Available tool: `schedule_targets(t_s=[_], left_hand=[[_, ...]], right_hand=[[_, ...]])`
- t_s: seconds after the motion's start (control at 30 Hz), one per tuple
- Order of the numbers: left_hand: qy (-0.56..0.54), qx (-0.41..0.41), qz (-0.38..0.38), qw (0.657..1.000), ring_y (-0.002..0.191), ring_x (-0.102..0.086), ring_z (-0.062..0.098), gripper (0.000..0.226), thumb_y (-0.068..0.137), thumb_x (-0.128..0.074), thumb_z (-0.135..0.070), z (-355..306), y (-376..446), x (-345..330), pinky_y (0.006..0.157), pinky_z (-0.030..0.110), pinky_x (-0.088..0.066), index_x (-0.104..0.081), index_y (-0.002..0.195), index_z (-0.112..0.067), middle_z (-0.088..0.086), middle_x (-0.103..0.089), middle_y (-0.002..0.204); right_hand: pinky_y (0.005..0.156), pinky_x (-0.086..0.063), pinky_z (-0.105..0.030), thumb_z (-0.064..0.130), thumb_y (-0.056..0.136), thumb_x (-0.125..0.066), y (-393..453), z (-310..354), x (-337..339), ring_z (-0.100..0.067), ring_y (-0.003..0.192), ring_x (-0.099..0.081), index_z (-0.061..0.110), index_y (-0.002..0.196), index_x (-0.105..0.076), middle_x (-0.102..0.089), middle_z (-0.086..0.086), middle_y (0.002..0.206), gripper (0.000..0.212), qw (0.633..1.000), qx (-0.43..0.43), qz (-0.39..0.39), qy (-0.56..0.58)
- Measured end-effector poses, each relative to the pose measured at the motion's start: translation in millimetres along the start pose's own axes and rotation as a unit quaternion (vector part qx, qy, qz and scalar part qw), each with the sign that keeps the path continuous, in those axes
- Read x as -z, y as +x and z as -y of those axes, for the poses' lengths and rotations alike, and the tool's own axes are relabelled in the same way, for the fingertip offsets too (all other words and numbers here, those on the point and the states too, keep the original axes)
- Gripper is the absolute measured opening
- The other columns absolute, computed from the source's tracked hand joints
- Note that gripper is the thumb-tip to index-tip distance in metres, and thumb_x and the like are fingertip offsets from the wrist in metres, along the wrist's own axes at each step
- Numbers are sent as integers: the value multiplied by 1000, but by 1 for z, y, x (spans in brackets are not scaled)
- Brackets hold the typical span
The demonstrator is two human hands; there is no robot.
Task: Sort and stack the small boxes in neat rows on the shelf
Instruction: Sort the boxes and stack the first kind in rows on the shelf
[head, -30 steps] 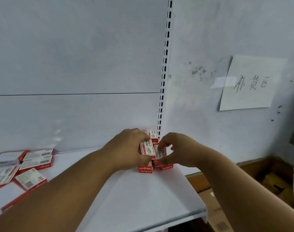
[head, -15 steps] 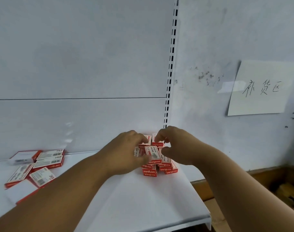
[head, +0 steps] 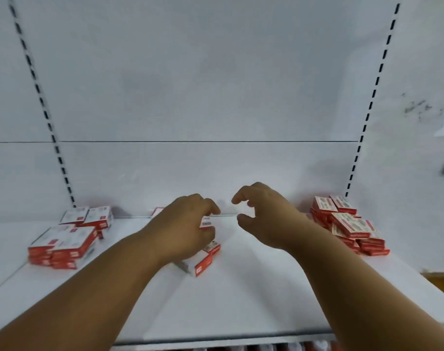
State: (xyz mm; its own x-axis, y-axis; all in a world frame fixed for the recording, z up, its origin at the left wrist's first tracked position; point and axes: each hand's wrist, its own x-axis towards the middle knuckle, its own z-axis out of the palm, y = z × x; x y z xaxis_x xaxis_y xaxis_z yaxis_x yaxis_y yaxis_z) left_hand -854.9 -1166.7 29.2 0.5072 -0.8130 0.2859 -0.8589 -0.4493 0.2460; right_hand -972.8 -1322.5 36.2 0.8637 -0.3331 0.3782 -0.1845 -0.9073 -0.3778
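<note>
Both hands work at mid-shelf. The left hand point(head: 184, 230) curls over a loose cluster of small red-and-white cardboard boxes point(head: 203, 262) and appears to grip one under its fingers. The right hand point(head: 264, 219) hovers just beside it, fingers curled, holding nothing. A finished-looking pile of small red boxes point(head: 350, 226) stands at the right end of the white metal shelf point(head: 241, 300); flatter red-and-white packs point(head: 64, 245) lie stacked at the left.

Risk: the right pile looks uneven, its upper boxes skewed, so a passing forearm could topple it.

The left hand hides most of the centre cluster, so its count is unclear. Motion blur obscures the printing.
</note>
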Motion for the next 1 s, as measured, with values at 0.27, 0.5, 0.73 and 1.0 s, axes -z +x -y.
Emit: schedule_targets(t_s=[0.27, 0.5, 0.73, 1.0], left_hand=[[-11, -23, 36, 999, 102, -52, 8, 35, 90, -63, -33, 76, -44, 12, 77, 18, -36, -58, 124, -32, -10, -56, 119], [-21, -88, 65, 994, 120, -48, 12, 46, 85, -64, -37, 84, -42, 3, 102, 29, -41, -58, 131, -31, -7, -56, 127], [48, -39, 54, 997, 124, -46, 22, 45, 89, -57, -30, 89, -21, -1, 102, 37, -42, -55, 134, -28, -1, -53, 133], [10, 9, 47, 999, 106, -57, 19, 30, 80, -68, -45, 100, -13, -17, 90, 38, -49, -60, 108, -37, -6, -62, 116]], right_hand=[[82, -42, -25, 27, 87, -64, 15, 60, -62, -13, 98, -54, 29, 110, -62, -60, 5, 112, 24, 997, -24, 70, -8], [78, -41, -24, 30, 91, -60, 12, 62, -69, -13, 93, -54, 28, 112, -62, -58, 5, 111, 21, 991, -76, 96, -52], [76, -45, -27, 38, 90, -60, 25, 53, -72, -15, 91, -56, 24, 112, -62, -63, 3, 109, 26, 977, -129, 145, -86], [60, -44, -26, 33, 88, -63, 36, 56, -74, -19, 71, -57, 8, 97, -70, -69, -10, 93, 27, 970, -136, 185, -84]])
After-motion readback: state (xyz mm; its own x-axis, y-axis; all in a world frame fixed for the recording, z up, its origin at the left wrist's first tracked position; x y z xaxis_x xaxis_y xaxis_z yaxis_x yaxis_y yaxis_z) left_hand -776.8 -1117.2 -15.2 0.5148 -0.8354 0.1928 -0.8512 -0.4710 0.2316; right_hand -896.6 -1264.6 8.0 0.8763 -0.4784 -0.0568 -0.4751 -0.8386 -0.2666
